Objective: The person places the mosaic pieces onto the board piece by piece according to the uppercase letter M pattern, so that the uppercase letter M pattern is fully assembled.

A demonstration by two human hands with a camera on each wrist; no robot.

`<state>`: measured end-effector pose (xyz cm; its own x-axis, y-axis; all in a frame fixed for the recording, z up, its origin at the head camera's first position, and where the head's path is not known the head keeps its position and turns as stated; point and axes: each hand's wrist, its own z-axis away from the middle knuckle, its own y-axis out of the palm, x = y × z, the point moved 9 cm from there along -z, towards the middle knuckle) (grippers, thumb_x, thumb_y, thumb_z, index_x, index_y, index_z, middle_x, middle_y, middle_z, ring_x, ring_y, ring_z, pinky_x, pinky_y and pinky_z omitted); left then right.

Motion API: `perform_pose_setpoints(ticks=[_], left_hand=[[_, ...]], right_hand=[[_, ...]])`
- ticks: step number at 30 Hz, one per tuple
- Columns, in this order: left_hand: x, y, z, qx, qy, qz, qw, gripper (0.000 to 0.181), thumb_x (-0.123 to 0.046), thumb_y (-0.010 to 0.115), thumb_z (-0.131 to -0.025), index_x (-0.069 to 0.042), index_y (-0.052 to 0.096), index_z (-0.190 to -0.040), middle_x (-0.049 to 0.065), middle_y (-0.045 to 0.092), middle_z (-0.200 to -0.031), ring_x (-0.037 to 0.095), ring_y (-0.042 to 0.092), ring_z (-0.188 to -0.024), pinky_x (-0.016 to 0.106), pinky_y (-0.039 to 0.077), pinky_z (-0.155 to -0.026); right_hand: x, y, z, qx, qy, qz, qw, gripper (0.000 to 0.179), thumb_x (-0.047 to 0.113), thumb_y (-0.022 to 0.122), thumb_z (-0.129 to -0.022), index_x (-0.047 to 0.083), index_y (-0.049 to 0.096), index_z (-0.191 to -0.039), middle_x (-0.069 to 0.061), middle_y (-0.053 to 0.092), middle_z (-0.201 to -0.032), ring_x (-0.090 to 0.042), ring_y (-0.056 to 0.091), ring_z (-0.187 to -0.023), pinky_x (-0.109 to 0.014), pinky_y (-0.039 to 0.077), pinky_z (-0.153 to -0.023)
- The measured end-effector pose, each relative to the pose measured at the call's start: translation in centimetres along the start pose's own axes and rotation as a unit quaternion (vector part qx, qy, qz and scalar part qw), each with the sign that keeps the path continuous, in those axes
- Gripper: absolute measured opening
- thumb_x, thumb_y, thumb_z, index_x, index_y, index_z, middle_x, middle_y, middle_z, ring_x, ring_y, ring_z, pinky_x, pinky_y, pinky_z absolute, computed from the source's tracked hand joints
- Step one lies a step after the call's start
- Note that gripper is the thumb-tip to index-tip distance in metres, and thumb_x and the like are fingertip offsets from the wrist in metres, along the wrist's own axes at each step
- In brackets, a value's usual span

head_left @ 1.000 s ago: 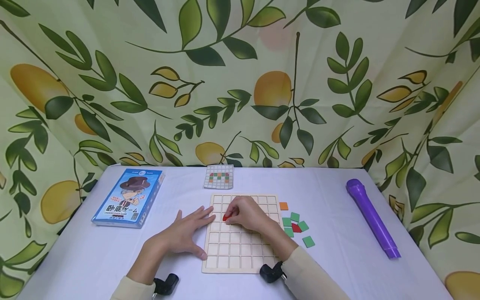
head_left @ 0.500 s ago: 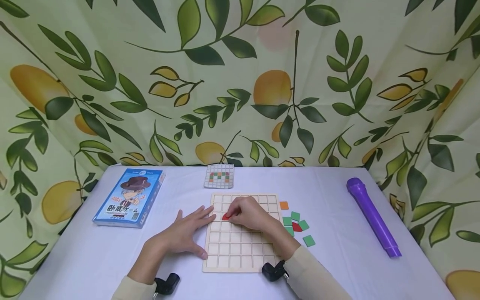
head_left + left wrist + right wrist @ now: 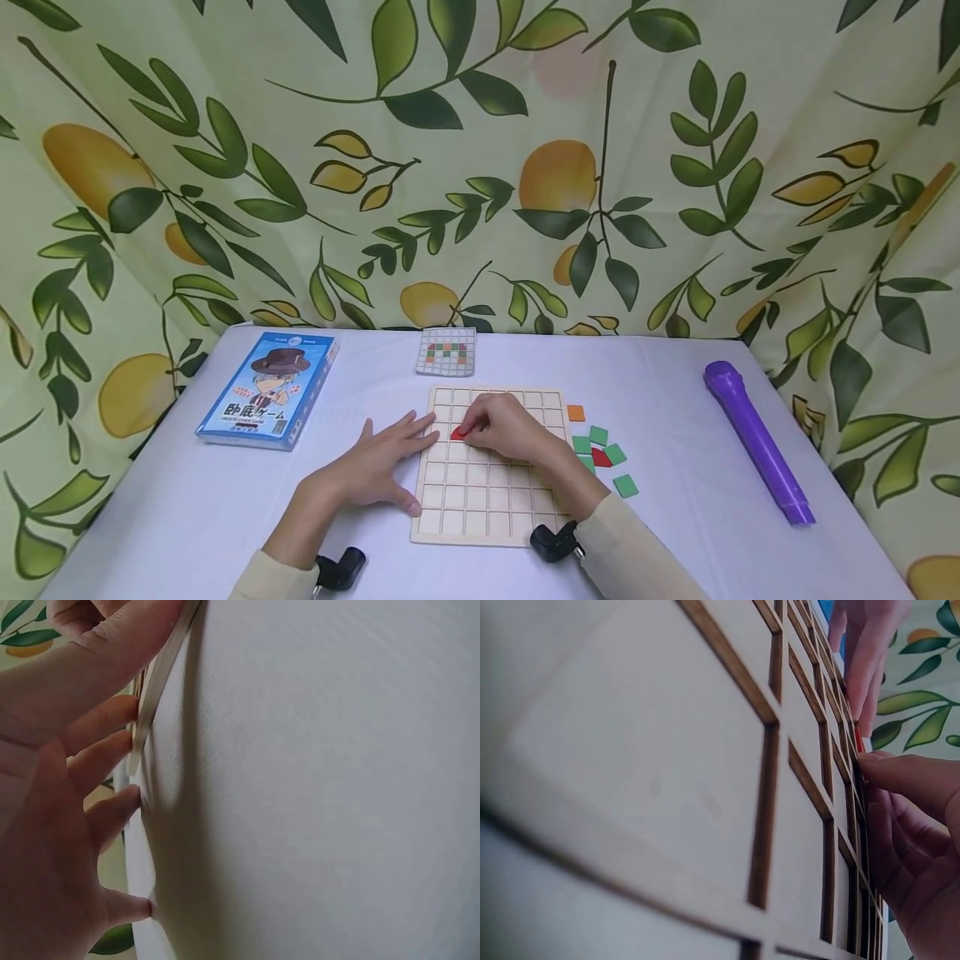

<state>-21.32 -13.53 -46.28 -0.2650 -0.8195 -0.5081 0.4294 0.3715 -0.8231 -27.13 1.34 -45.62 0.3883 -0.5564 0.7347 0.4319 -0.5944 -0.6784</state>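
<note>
A wooden grid board point(image 3: 476, 523) lies in the middle of the table. Thumb and fingertips of my right hand point(image 3: 506, 427) pinch a small red tile point(image 3: 457, 434) at a cell near the board's upper left. The right wrist view shows the same red tile point(image 3: 859, 740) edge-on, low against the grid, mostly covered by the fingers. My left hand point(image 3: 371, 467) is spread along the board's left edge, its thumb at the lower left corner and fingertips on the frame higher up. In the left wrist view, the thumb point(image 3: 112, 656) overlaps the board's edge.
Several green tiles point(image 3: 626, 486), another red tile point(image 3: 602, 457) and an orange tile point(image 3: 576, 413) lie right of the board. Behind it is a pattern card point(image 3: 446, 367) with a coloured grid. A blue game box point(image 3: 262, 400) stands left, a purple microphone-shaped tube point(image 3: 757, 442) right.
The red tile, tilted between my right fingertips a second ago, lies flatter on the board. Both hands keep their places. The head view has shifted slightly.
</note>
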Motion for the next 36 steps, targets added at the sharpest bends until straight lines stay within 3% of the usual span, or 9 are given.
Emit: perform_pose_setpoints(ticks=[6, 11, 20, 30, 36], left_hand=[[-0.1, 0.0, 0.0, 0.002, -0.003, 0.001, 1.0, 0.106, -0.051, 0.093, -0.06, -0.018, 0.05, -0.152, -0.004, 0.031, -0.17, 0.031, 0.017, -0.162, 0.082, 0.002, -0.118], [-0.1, 0.1, 0.1, 0.005, -0.005, 0.005, 1.0, 0.106, -0.049, 0.093, -0.061, -0.019, 0.049, -0.153, -0.004, 0.029, -0.171, 0.03, 0.015, -0.162, 0.081, 0.0, -0.119], [0.0, 0.1, -0.1, 0.013, -0.019, 0.005, 0.9997, 0.106, -0.045, 0.093, -0.063, -0.02, 0.046, -0.155, -0.005, 0.025, -0.172, 0.029, 0.012, -0.163, 0.079, -0.002, -0.12], [0.0, 0.1, -0.5, 0.011, -0.016, 0.006, 0.9998, 0.107, -0.042, 0.094, -0.064, -0.019, 0.044, -0.155, -0.005, 0.024, -0.172, 0.029, 0.011, -0.163, 0.076, -0.003, -0.123], [-0.1, 0.0, -0.5, 0.013, -0.014, 0.011, 0.9998, 0.105, -0.04, 0.094, -0.064, -0.018, 0.046, -0.155, -0.004, 0.025, -0.172, 0.029, 0.012, -0.163, 0.077, -0.002, -0.123]], right_hand=[[0.0, -0.1, 0.0, 0.007, -0.009, 0.007, 0.9999, 0.008, 0.009, 0.078, -0.088, 0.016, 0.081, -0.089, 0.006, 0.071, -0.089, -0.006, 0.058, -0.079, -0.017, 0.051, -0.07], [-0.1, -0.8, 0.4, 0.024, -0.008, -0.005, 0.9997, 0.012, 0.011, 0.077, -0.09, 0.016, 0.079, -0.1, 0.004, 0.071, -0.1, -0.007, 0.061, -0.086, -0.019, 0.054, -0.078], [-0.7, -6.2, 2.7, -0.02, -0.016, -0.014, 0.9996, 0.023, 0.01, 0.076, -0.091, 0.011, 0.076, -0.114, -0.001, 0.073, -0.115, -0.017, 0.065, -0.1, -0.021, 0.058, -0.08], [-6.3, -12.1, 8.3, -0.081, 0.054, 0.019, 0.9951, 0.029, 0.014, 0.078, -0.09, 0.013, 0.074, -0.118, -0.004, 0.072, -0.12, -0.027, 0.065, -0.112, -0.022, 0.058, -0.084], [-9.7, -12.9, 11.0, -0.066, 0.106, 0.02, 0.992, 0.031, 0.016, 0.078, -0.089, 0.015, 0.074, -0.12, -0.006, 0.072, -0.124, -0.028, 0.063, -0.116, -0.032, 0.058, -0.09]])
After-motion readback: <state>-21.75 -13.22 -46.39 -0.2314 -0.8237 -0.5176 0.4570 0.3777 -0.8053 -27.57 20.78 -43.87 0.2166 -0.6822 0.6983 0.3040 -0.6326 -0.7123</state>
